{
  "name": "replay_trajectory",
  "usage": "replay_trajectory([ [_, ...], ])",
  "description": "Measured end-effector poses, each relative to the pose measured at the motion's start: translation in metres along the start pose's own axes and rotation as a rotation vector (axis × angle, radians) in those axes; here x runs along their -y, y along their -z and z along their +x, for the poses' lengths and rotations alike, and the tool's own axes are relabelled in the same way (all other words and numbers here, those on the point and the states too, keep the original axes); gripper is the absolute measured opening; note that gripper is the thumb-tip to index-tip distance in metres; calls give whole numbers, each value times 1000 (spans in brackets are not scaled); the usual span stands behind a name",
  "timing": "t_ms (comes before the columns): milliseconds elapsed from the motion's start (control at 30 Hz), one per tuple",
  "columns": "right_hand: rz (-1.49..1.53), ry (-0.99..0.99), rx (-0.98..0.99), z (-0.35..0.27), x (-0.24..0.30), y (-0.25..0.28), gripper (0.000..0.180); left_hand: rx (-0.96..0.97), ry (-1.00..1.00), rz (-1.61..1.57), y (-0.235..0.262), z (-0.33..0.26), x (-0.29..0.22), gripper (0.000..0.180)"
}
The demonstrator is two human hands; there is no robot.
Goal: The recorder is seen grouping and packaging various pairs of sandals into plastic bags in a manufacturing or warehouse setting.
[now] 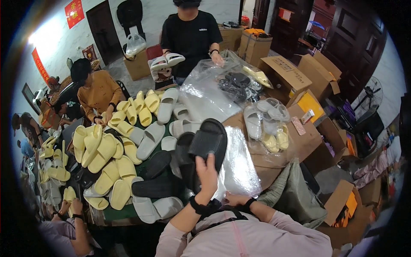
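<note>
Gripped in the left hand (207, 173), a pair of black slide sandals (204, 147) stands nearly upright above the table's near edge — fingers wrap the lower end, and the long axis runs up and slightly right, with the rounded end pointing away from the wearer. Beside it, the right hand (233, 198) pinches the bottom edge of a clear plastic bag (239, 169), which lies just right of the sandals and rises along the same line.

Across the green table (116, 213) lie loose slides: pale yellow ones (102, 150) heaped at left, grey ones (150, 139) in the middle, flat black ones (156, 186) nearest. A second clear bag (267, 124) holding grey and yellow slides rests on a brown carton (306, 143) to the right. Open brown cardboard boxes (284, 73) stand farther back on the right — one shows an orange-yellow flap (310, 103). A red square sign (74, 12) hangs high on the white wall at upper left, with a red banner (40, 65) lower down. Three other people work around the table.
</note>
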State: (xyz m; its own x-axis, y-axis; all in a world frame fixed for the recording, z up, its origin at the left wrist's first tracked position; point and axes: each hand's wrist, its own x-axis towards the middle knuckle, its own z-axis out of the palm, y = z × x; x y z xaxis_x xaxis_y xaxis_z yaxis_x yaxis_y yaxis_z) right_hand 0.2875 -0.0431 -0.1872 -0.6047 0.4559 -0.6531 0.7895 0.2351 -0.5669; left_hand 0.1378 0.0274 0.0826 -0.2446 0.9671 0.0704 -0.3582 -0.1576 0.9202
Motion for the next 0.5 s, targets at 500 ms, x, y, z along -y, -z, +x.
replay_trajectory([
  [500,144,-33,-342,-40,16,30,28,956,356,1134,137,-58,207,42],
])
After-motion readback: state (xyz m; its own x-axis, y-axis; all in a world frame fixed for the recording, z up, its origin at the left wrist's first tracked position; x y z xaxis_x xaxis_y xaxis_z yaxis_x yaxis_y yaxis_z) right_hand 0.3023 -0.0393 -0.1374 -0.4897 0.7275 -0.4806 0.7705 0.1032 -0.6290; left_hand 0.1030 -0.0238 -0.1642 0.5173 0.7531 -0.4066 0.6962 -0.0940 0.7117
